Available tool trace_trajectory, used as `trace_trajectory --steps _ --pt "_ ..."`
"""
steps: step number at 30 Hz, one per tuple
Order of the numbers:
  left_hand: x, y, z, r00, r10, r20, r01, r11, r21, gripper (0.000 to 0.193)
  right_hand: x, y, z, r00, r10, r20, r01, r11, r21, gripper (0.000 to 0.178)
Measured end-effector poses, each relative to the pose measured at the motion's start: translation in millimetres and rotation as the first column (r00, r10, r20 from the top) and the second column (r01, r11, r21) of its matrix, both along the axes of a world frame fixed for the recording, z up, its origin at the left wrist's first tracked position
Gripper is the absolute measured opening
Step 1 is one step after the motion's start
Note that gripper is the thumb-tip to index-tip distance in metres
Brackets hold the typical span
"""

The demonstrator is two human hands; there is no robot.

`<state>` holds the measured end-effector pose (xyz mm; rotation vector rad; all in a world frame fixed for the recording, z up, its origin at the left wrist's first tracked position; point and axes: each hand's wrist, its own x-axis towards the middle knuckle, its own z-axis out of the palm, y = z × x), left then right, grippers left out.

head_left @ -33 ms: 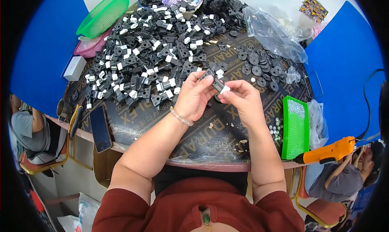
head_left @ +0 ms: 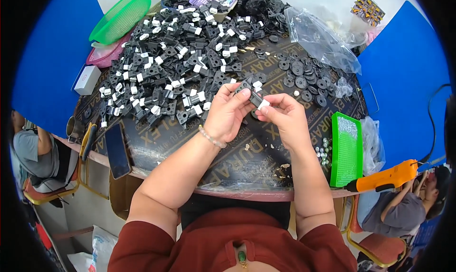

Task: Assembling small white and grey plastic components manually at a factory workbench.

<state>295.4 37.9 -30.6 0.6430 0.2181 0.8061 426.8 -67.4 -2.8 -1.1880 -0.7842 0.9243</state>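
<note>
Over the middle of the table, both hands hold one small black plastic part with a white end piece (head_left: 256, 99). My left hand (head_left: 225, 113), with a beaded bracelet at the wrist, pinches its black plate end between thumb and fingers. At the white end, the thumb and fingertips of my right hand (head_left: 288, 118) are closed on the part. Fingers hide some of it. Just beyond my hands spreads a large heap of similar black and white parts (head_left: 175, 63). To its right lie loose black discs (head_left: 304, 75).
A green tray (head_left: 346, 153) of small clear pieces stands at the right, near an orange electric screwdriver (head_left: 384, 176). Small metal pieces (head_left: 324, 151) lie beside the tray. At the left edge are a phone (head_left: 118, 151) and a metal cup (head_left: 75, 128). Baskets (head_left: 121, 16) stand at the back.
</note>
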Motion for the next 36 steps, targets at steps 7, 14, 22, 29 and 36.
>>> trace_trajectory --steps 7,14,22,29,36 --pt "0 -2 6 0.999 0.015 0.043 -0.018 0.997 0.079 0.023 2 4 -3 0.999 -0.008 -0.039 0.011 0.997 0.073 0.021" --pt "-11 1 9 0.817 -0.561 0.135 0.570 0.821 -0.037 0.048 6 -5 9 0.903 0.204 0.377 -0.282 0.945 0.164 0.096" --pt "-10 -5 14 0.786 -0.608 0.108 0.612 0.791 -0.001 0.045 -4 -15 21 0.678 -0.043 0.733 -0.049 0.993 0.104 0.073" --pt "-11 5 8 0.922 -0.374 -0.102 0.366 0.926 -0.091 0.033 19 -52 54 0.398 0.001 0.917 0.113 0.992 -0.051 0.058" --pt "-5 -5 15 0.923 -0.299 -0.244 0.294 0.954 -0.055 0.019 66 -120 14 0.199 0.271 0.942 0.448 0.830 -0.333 0.021"
